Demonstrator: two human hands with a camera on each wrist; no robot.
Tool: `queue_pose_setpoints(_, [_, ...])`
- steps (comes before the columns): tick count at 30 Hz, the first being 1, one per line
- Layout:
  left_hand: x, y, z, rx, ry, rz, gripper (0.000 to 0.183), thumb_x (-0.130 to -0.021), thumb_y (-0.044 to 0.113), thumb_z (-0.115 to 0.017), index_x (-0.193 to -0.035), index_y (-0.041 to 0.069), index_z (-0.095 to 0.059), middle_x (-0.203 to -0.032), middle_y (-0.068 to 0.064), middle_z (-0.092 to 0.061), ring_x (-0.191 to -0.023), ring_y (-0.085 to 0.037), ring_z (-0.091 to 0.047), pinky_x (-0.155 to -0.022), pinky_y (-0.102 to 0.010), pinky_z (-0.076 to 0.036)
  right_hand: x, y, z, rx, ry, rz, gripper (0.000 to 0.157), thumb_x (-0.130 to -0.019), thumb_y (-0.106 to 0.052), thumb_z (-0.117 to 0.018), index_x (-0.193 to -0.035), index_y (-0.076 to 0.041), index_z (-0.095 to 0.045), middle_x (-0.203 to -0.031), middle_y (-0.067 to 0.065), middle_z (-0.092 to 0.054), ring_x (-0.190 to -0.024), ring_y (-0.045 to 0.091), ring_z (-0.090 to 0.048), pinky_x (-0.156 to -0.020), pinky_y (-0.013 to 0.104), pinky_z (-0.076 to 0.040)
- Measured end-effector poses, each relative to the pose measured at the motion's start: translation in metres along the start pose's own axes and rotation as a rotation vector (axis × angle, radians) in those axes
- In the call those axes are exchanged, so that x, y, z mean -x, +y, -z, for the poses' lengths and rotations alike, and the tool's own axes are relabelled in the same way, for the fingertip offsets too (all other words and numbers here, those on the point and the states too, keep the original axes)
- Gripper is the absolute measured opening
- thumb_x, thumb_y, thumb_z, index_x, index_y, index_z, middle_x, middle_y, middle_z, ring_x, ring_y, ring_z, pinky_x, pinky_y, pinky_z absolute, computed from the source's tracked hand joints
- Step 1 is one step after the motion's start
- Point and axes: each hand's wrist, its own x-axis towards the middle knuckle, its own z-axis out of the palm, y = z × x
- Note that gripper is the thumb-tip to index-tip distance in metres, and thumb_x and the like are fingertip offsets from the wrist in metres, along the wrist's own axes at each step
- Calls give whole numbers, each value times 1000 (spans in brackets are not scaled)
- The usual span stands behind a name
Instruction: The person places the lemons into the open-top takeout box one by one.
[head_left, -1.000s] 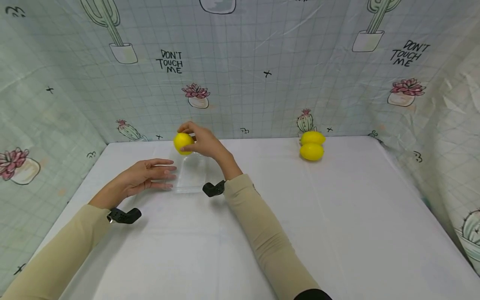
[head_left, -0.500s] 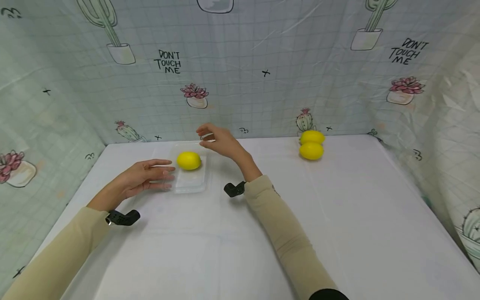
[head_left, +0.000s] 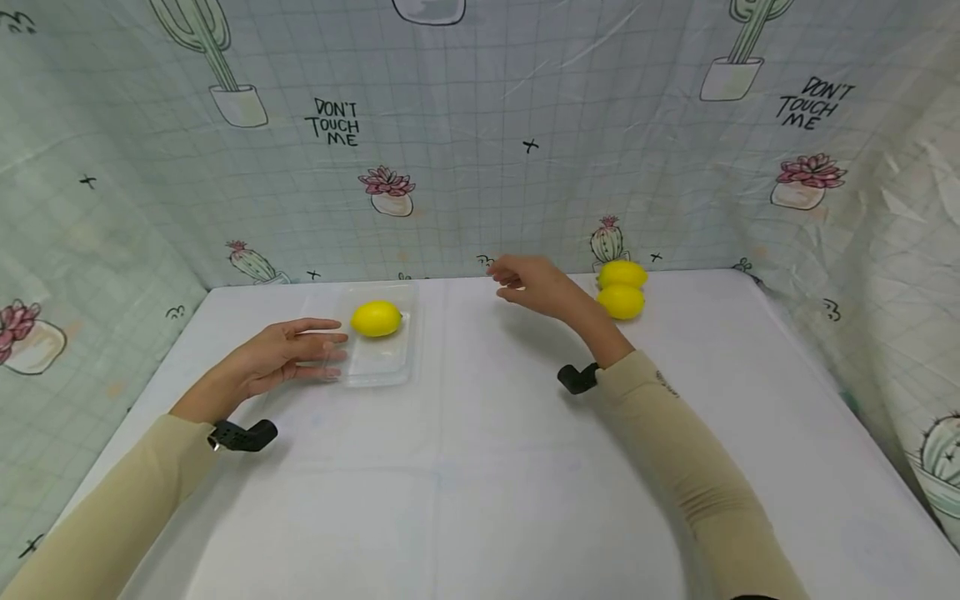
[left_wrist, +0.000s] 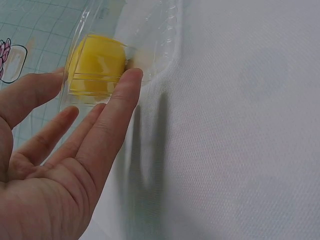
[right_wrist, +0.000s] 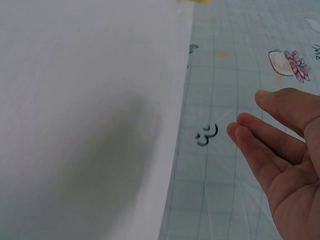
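Note:
One yellow lemon [head_left: 377, 319] lies inside a clear plastic container [head_left: 378, 372] at the back left of the table. My left hand [head_left: 288, 358] is at the container's left side, fingers extended, the fingertips right at its wall. In the left wrist view the lemon [left_wrist: 97, 65] shows through the clear wall beyond the fingers. My right hand [head_left: 543, 286] is in the air over the back of the table, fingers loosely bent and holding nothing. Just right of it, two more lemons [head_left: 621, 302] sit one behind the other.
A white cloth [head_left: 480, 467] covers the table. Behind and at both sides hangs a curtain [head_left: 465, 167] with a grid and cactus prints, close to the table's back edge. Each wrist carries a small black camera [head_left: 577, 379].
My right hand set the lemon down in the container, let go, and moved right toward the other two lemons. The left hand has stayed beside the container.

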Motion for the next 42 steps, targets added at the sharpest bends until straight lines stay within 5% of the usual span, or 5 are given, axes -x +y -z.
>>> queue_pose_setpoints(11, [0, 0, -1, 7, 3, 8, 72, -102, 11, -64, -159, 0, -22, -157, -21, -41, -120, -22, -66, -99, -44, -57, 88, 45, 36, 165, 39, -71, 26, -100, -8, -66, -125, -1, -68, -123, 16, -70, -107, 29, -70, -92, 43, -61])
queue_pose_setpoints(18, [1, -1, 2, -21, 27, 12, 69, -102, 13, -64, -158, 1, -26, -155, -18, -46, -119, -22, -67, -99, -44, -57, 115, 69, 50, 334, 91, -124, 30, -97, -8, -70, -126, 0, -68, -123, 19, -70, -107, 36, -67, -96, 53, -57])
queue_pose_setpoints(25, [0, -2, 1, -25, 29, 31, 68, -102, 14, -64, -159, 4, -27, -160, -24, -35, -120, -22, -67, -100, -46, -56, 122, 90, 59, 456, 40, -89, 40, -93, -8, -75, -129, 3, -62, -121, 25, -69, -101, 38, -67, -93, 54, -58])
queue_pose_setpoints(32, [-1, 3, 2, -39, 14, 9, 72, -102, 15, -65, -159, 2, -24, -161, -26, -31, -120, -23, -66, -99, -44, -57, 115, 101, 48, 325, -34, -326, 69, -92, -22, -78, -147, 2, -46, -137, 30, -57, -118, 44, -55, -110, 63, -42])
queue_pose_setpoints(42, [1, 5, -1, -29, 22, 19, 72, -100, 10, -66, -158, 1, -25, -160, -27, -32, -121, -25, -66, -99, -46, -57, 106, 81, 52, 367, -233, -347, 71, -89, -19, -81, -147, 2, -48, -139, 25, -57, -119, 40, -55, -110, 63, -43])
